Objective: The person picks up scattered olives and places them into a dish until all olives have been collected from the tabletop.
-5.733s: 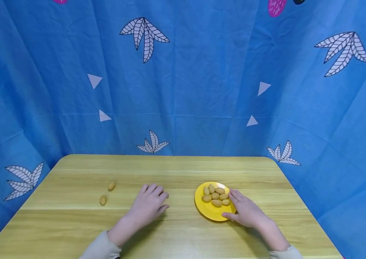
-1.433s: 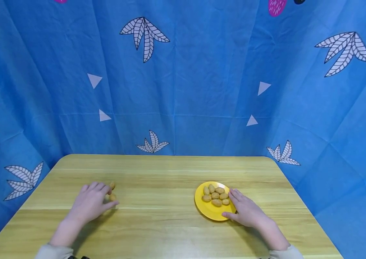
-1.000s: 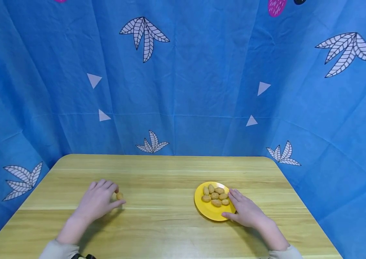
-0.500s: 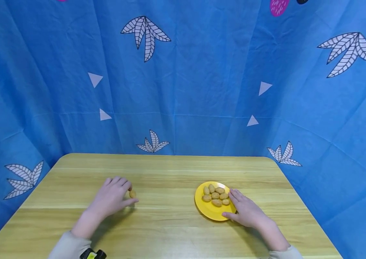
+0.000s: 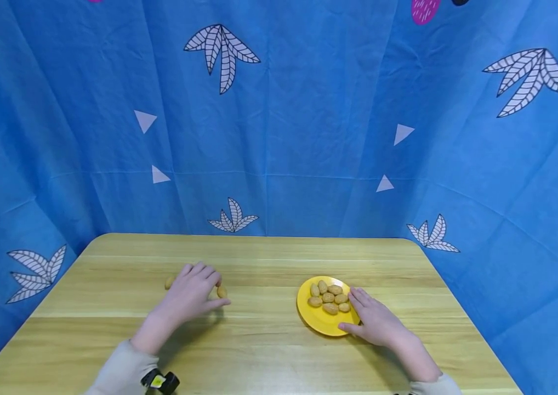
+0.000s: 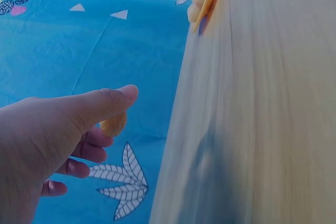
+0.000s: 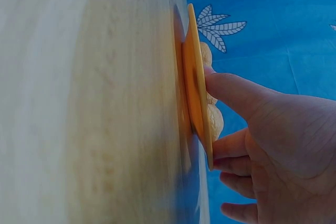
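In the head view my left hand [image 5: 191, 292] is over the table left of centre, pinching a tan, oval shelled nut [image 5: 222, 292] between thumb and fingers. The left wrist view shows this nut [image 6: 113, 124] under the thumb, the other fingers loosely bent below. On the right lies a round yellow plate [image 5: 325, 327] bearing several similar nuts [image 5: 328, 298]. My right hand [image 5: 380, 325] rests at the plate's right rim with its fingers fairly straight. From the right wrist view, the thumb [image 7: 239, 92] lies over the plate edge and fingertips touch the rim.
One more nut [image 5: 169, 282] lies on the wooden table [image 5: 269, 351] just behind the left hand, partly covered by it. A blue patterned curtain [image 5: 308, 137] stands around the table's far edge and sides.
From among the two nuts at the left, my left hand has taken one and carried it rightward. The other nut shows again behind the hand. The right hand and plate have stayed put.
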`<state>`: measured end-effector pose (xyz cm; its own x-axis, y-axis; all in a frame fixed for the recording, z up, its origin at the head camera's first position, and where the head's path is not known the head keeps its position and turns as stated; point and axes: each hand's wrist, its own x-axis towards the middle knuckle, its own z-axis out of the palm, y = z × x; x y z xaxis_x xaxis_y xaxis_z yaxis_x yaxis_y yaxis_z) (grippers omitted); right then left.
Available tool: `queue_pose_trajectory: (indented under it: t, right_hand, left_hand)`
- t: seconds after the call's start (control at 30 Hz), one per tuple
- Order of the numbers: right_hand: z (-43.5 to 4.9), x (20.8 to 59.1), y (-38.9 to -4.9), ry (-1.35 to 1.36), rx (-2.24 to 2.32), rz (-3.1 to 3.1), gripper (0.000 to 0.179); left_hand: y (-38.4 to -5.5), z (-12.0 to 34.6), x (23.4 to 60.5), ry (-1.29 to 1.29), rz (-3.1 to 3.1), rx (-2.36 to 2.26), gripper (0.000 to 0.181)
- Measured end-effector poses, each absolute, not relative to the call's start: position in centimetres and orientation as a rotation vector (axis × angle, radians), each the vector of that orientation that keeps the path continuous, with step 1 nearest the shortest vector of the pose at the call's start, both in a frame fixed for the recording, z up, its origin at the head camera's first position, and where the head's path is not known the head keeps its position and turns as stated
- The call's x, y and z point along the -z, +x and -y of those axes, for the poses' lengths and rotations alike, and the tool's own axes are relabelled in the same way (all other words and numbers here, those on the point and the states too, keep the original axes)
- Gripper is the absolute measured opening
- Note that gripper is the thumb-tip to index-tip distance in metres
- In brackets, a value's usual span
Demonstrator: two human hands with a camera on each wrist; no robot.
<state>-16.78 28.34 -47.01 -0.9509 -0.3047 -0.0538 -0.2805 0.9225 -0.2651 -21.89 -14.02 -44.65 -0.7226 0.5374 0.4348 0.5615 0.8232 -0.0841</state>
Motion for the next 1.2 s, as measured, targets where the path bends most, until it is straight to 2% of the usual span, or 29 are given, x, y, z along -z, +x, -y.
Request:
queue_pose_trajectory:
  t: [1.2]
  right_hand:
    - [-28.2, 47.3, -16.4, -0.447, 0.398, -2.993, 0.083]
  left_hand:
    - [-22.7, 5.2, 43.3, -1.077, 2.492, 0.054, 0.046]
